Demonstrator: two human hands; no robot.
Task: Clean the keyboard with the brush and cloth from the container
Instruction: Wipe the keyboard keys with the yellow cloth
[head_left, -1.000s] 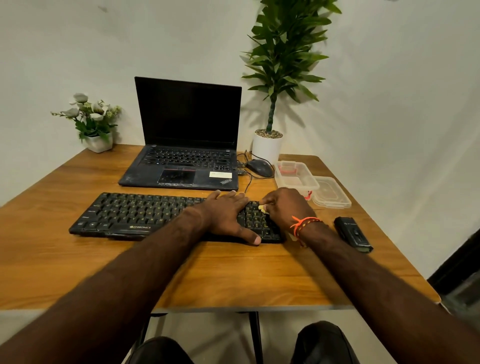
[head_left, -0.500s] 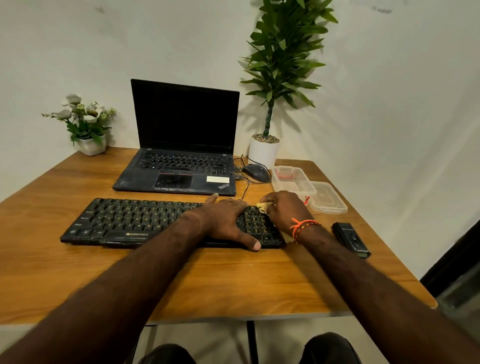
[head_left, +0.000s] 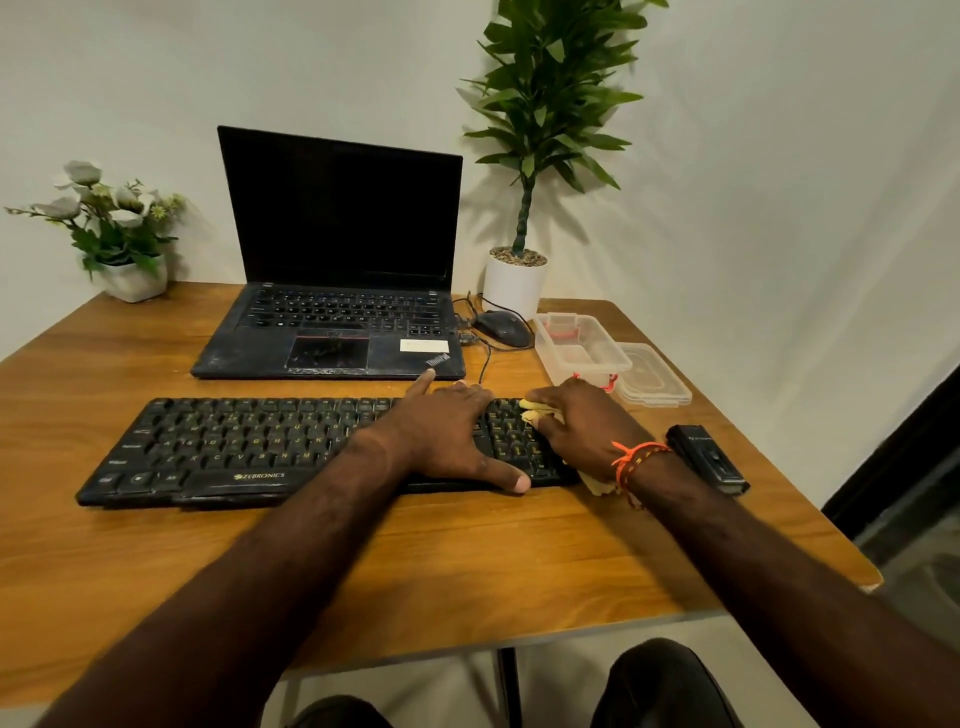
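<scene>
A black keyboard (head_left: 244, 447) lies across the wooden table (head_left: 467, 561). My left hand (head_left: 447, 434) rests flat on its right half, fingers spread and thumb at the front edge. My right hand (head_left: 587, 426) grips a yellow cloth (head_left: 535, 410) and presses it on the keys at the keyboard's right end; a bit of cloth also shows under the wrist. The clear container (head_left: 582, 348) stands open behind my right hand, its lid (head_left: 652, 376) beside it. No brush is in view.
An open black laptop (head_left: 337, 322) sits behind the keyboard, a mouse (head_left: 501, 328) and cable to its right. A white potted plant (head_left: 514, 283) stands at the back, a flower pot (head_left: 132, 278) at back left. A small black device (head_left: 709, 457) lies near the right edge.
My right hand with the cloth has shifted slightly toward the far edge of the keyboard's right end. My left hand stays put. The camera has tilted a little.
</scene>
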